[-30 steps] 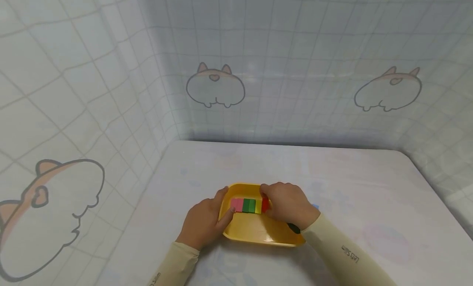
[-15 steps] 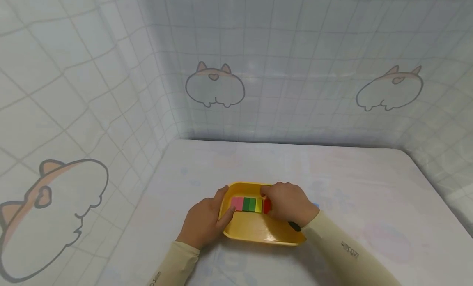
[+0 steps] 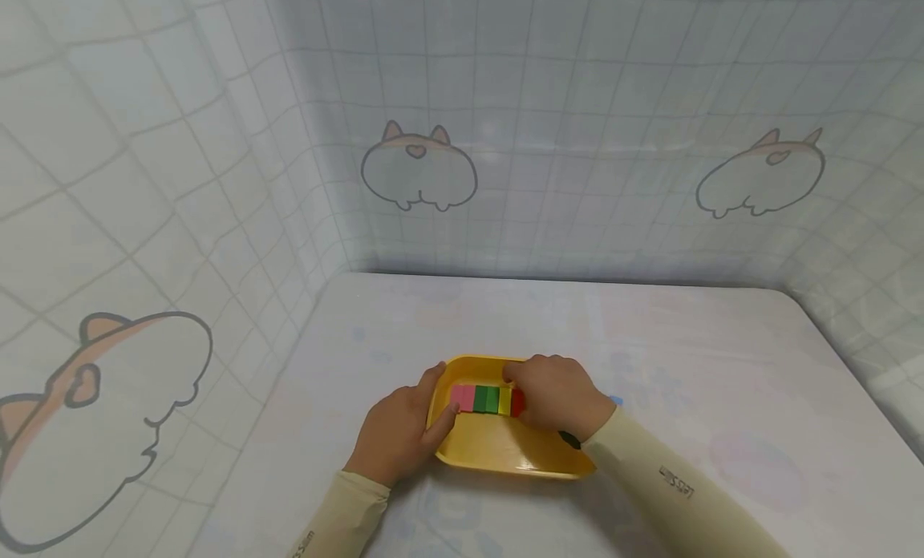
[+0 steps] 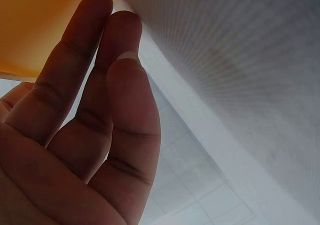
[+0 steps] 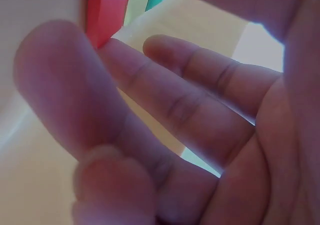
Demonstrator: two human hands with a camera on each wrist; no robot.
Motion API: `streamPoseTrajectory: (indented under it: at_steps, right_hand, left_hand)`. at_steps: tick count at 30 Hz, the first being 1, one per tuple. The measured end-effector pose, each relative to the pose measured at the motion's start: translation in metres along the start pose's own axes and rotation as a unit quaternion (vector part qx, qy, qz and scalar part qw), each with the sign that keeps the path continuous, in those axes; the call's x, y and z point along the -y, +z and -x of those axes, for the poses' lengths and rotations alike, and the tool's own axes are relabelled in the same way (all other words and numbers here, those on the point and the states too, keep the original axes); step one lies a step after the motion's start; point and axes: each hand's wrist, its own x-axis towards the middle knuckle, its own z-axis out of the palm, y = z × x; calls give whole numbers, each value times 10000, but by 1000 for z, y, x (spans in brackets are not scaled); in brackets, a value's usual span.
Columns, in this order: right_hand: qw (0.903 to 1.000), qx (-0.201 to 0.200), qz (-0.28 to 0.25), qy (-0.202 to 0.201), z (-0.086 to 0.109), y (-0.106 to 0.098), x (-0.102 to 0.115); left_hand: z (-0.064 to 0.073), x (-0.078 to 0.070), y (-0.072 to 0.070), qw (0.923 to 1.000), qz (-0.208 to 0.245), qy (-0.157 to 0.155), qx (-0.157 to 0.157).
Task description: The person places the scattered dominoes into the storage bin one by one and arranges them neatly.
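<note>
My left hand grips the left side of a yellow plastic tray, its thumb over the rim inside. The left wrist view shows other fingers curled at the tray's underside. Inside the tray, a row of small blocks runs left to right: pink, green, yellow and red. At the right end, my right hand pinches the red block, partly covering it. A fingertip meets a lower corner of that red block in the right wrist view.
Something dark shows beneath the right wrist at the tray's right side. A bit of blue peeks out beyond that wrist. The pale table is bounded by a grid-patterned curtain at the back and sides.
The red block shifted slightly right, opening a small gap beside the yellow one, then came back left against it with my right hand. The left hand stays on the tray.
</note>
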Motion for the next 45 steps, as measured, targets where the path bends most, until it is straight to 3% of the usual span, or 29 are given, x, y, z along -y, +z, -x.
streamPoseTrajectory:
  at_steps: [22, 30, 41, 45]
  right_hand:
    - [9998, 34, 210, -29, -2, 0, 5]
    - [9997, 145, 78, 203, 0, -4, 7]
    - [9990, 100, -182, 389, 20, -17, -8]
    - [9990, -131, -271, 333, 32, -28, -12]
  left_hand:
    - [-1, 0, -1, 10000, 82, -4, 1]
    - [-1, 0, -3, 10000, 40, -1, 27]
    - [-2, 0, -1, 9999, 43, -89, 128]
    - [-2, 0, -1, 9999, 41, -102, 119]
